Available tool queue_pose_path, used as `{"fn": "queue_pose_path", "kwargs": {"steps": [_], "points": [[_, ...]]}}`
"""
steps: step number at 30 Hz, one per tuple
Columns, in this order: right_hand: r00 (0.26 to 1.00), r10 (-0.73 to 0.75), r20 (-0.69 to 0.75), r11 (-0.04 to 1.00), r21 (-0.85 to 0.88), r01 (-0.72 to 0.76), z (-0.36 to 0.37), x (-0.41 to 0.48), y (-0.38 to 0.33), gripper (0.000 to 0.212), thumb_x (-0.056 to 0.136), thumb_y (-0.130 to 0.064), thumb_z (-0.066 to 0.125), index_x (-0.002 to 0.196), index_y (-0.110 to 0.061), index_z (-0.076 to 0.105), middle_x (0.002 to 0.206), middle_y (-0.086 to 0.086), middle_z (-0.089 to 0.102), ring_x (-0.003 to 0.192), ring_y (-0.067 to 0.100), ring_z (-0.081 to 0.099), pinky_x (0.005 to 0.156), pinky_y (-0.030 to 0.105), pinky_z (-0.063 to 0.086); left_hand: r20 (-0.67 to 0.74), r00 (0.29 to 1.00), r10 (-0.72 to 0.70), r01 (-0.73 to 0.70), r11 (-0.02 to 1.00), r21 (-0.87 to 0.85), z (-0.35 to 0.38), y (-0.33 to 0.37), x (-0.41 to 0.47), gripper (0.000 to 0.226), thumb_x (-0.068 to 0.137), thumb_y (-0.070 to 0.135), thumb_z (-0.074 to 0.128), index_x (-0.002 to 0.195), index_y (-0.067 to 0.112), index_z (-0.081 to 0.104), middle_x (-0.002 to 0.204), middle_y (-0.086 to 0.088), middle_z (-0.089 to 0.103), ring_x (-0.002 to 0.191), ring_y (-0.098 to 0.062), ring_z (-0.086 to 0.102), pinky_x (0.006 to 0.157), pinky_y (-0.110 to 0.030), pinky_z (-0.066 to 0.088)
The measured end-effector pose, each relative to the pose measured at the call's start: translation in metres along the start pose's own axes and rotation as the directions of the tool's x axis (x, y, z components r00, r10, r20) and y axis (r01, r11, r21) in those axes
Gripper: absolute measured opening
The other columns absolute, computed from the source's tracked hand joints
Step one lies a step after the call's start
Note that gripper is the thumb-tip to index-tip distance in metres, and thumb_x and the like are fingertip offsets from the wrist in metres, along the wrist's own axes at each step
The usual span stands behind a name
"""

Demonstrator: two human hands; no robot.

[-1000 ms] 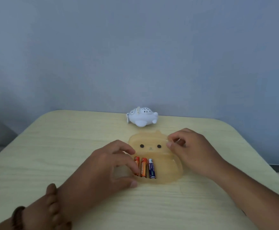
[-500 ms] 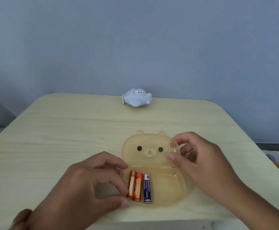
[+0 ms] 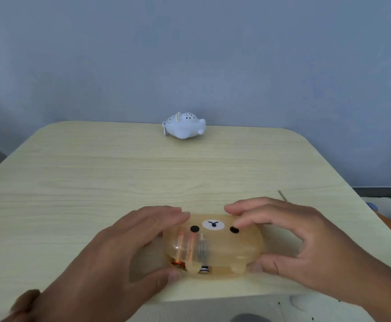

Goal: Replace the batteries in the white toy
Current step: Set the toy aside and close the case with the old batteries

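White plastic toy sits at the far edge of the table, about mid-way along it, well apart from both hands and with nothing touching it.

Close to the near edge lies a yellowish see-through case with a bear face. Its lid is down over the base, and batteries show through it. I cannot tell whether it is latched.

The left hand grips the case's left side, fingers on the lid and thumb at the near rim. The right hand grips the right side the same way.

My judgement is that the task has barely begun. No cell is in hand, and the whole swap in the toy remains.
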State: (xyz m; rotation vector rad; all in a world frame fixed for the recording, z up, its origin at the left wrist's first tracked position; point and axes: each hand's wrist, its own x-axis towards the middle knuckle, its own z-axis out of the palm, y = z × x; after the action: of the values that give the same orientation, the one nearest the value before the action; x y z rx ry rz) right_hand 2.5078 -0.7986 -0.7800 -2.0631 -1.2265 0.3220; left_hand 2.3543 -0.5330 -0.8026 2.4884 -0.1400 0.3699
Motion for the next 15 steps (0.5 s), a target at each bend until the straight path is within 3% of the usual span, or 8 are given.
{"fn": "queue_pose_path", "kwargs": {"steps": [4, 9, 15], "points": [[0.991, 0.055, 0.123, 0.998, 0.001, -0.056, 0.0, -0.004, -0.007, 0.065, 0.067, -0.064, 0.083, 0.127, -0.057, 0.06, 0.147, -0.038, 0.046, 0.139, -0.011, 0.041, 0.106, 0.03, 0.036, 0.005, 1.0, 0.011, -0.011, 1.0, -0.012, -0.001, 0.001, -0.002, 0.068, 0.068, 0.052, 0.077, 0.132, 0.047, 0.054, 0.135, 0.027, 0.054, 0.126, 0.005, 0.051, 0.092, -0.014, 0.044], [0.998, 0.059, -0.008, 0.998, 0.006, -0.059, 0.013, 0.001, -0.017, 0.048, 0.074, -0.065, 0.077, 0.118, -0.048, 0.066, 0.132, -0.027, 0.063, 0.127, -0.002, 0.057, 0.098, 0.023, 0.042, -0.014, 1.0, -0.009, 0.008, 0.994, -0.106, -0.007, 0.01, 0.006, 0.051, 0.074, 0.068, 0.066, 0.119, 0.045, 0.063, 0.123, 0.025, 0.062, 0.11, 0.003, 0.061, 0.08, -0.007, 0.046], [0.988, 0.153, -0.017, 0.988, -0.008, -0.153, 0.014, 0.005, -0.026, 0.052, 0.066, -0.068, 0.08, 0.112, -0.05, 0.067, 0.126, -0.026, 0.066, 0.119, 0.0, 0.061, 0.093, 0.027, 0.047, 0.018, 0.994, -0.105, 0.106, 0.982, -0.157, -0.005, 0.011, 0.012, 0.051, 0.063, 0.071, 0.072, 0.108, 0.048, 0.065, 0.114, 0.022, 0.067, 0.097, -0.009, 0.066, 0.073, -0.016, 0.05]]}}
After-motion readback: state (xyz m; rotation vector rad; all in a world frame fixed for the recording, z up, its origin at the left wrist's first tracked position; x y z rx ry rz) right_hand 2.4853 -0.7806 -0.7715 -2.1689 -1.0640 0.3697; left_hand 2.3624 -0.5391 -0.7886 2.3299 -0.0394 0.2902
